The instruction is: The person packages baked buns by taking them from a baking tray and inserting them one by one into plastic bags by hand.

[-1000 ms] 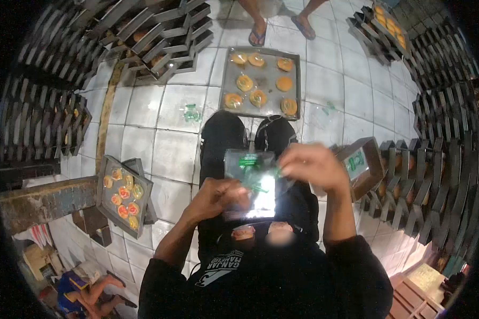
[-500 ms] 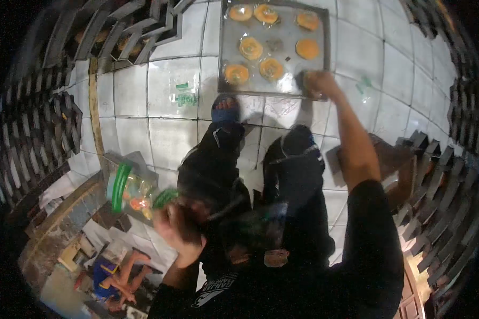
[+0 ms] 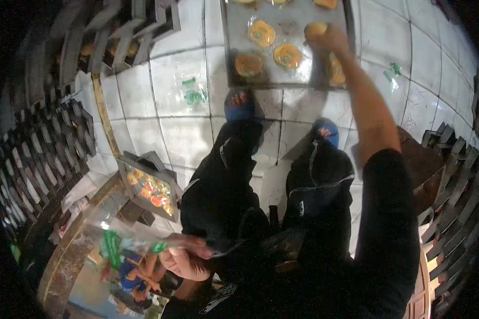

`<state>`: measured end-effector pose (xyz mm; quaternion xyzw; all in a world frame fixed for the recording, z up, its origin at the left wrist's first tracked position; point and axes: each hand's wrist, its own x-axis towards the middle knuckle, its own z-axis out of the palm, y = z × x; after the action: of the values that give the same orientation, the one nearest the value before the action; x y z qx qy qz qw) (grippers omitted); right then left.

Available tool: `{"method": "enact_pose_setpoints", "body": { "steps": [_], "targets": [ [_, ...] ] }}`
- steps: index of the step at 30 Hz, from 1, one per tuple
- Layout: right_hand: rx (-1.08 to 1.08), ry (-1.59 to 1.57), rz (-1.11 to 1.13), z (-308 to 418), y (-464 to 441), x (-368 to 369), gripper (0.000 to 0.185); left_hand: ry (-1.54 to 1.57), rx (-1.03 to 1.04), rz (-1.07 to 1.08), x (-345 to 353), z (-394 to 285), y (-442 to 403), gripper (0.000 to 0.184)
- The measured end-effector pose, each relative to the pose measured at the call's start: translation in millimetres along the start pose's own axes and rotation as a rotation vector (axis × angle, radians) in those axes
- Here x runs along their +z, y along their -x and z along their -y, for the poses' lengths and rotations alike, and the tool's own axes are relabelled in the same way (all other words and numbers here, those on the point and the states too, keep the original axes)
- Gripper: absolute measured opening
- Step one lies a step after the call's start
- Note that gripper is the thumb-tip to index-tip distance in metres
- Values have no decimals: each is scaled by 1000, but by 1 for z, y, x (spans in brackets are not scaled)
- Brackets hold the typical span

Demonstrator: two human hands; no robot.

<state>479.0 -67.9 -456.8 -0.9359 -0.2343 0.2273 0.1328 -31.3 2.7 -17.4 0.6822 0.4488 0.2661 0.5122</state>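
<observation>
Over the right part of the big metal tray, which lies on the tiled floor, the right hand reaches down to a round golden bun; the bun sits at the far ends of its fingers, which cover part of its near side; whether that grip has closed or only touches, and whether the bun is raised off the tray, I cannot tell. The bun should be light and soft, quick to dent under a hard pinch; it is best taken by opposite sides, fingers low around the edge, clear of the top. Its neighbours, such as the bun nearer the middle, shine as if under clear film, so those may slide a little in the fingers.

Down at the lower left, near the lap and well apart from the tray, the left hand has its grip shut on a clear plastic bag with green print; the bag trails outward from the fingers, blurred; it should be nearly weightless, limp and slippery, apt to fold or cling, and handles best pinched at an edge; which edge is held I cannot tell.
</observation>
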Motion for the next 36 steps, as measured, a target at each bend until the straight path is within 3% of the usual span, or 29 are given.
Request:
{"method": "enact_pose_setpoints", "body": {
  "steps": [2, 3, 4, 5, 6, 8, 9, 11, 13, 16, 18, 20, 21, 23, 24, 26, 27, 28, 32, 33, 35, 36],
  "targets": [
    [-125, -267, -164, -2, 16, 26, 73, 138, -118, -91, -6, 9, 15, 27],
    [25, -329, -21, 14, 46, -2, 73, 224, -84, -50, 23, -12, -2, 25],
    [-5, -495, 71, -13, 32, 22, 68, 231, -191, -196, 31, -22, 2, 19],
    [0, -870, 144, 6, 62, -5, 61, 154, -235, -292, 18, -1, 10, 17],
    [53, -873, 83, 54, 122, -78, 57, 213, -250, -267, 23, -15, 8, 17],
    [108, -1010, 34, 93, 200, -148, 60, 328, -222, -234, 25, -30, 10, 17],
    [33, -1314, 49, 99, 241, -165, 61, 329, -198, -158, 17, -25, 13, 19],
    [-148, -1713, 257, 102, 311, -202, 71, 377, -135, -83, 12, -25, 18, 21],
    [-270, -1857, 551, 107, 352, -229, 76, 534, -224, 34, 9, -27, 16, 26],
    [-230, -1650, 665, 145, 416, -285, 72, 770, -318, 96, 5, -40, 17, 27],
    [-411, -1207, 467, 184, 475, -319, 64, 880, -366, 69, 1, -42, 15, 26],
    [-587, -1089, 212, 213, 540, -316, 54, 1007, -456, 157, 2, -26, 10, 26],
    [-619, -855, 62, 224, 570, -310, 53, 1042, -436, 138, 4, -31, 14, 26],
    [-1178, -371, -355, 227, 585, -290, 55, 1052, -543, 176, 13, -43, 22, 25],
    [-1198, -351, -359, 221, 581, -279, 55, 1003, -433, 281, 21, -35, 26, 29],
    [-1104, -292, -575, 207, 571, -261, 55, 1009, -471, 292, 19, -56, 40, 29],
    [-1113, -279, -570, 209, 576, -265, 55, 994, -524, 307, 17, -66, 49, 31],
    [-1165, -312, -602, 213, 579, -268, 51, 989, -522, 455, 7, -67, 52, 35],
    [-1136, -278, -615, 236, 593, -276, 46, 1131, -528, 484, -8, -84, 81, 40],
    [-1089, -252, -586, 243, 598, -273, 46, 1122, -532, 484, -12, -80, 79, 40],
    [-1034, -346, -322, 257, 612, -257, 52, 1278, -618, 409, -26, -64, 65, 38],
    [-1058, -304, -278, 258, 614, -242, 53, 1386, -509, 658, -31, -28, 49, 36]
  ]
}}
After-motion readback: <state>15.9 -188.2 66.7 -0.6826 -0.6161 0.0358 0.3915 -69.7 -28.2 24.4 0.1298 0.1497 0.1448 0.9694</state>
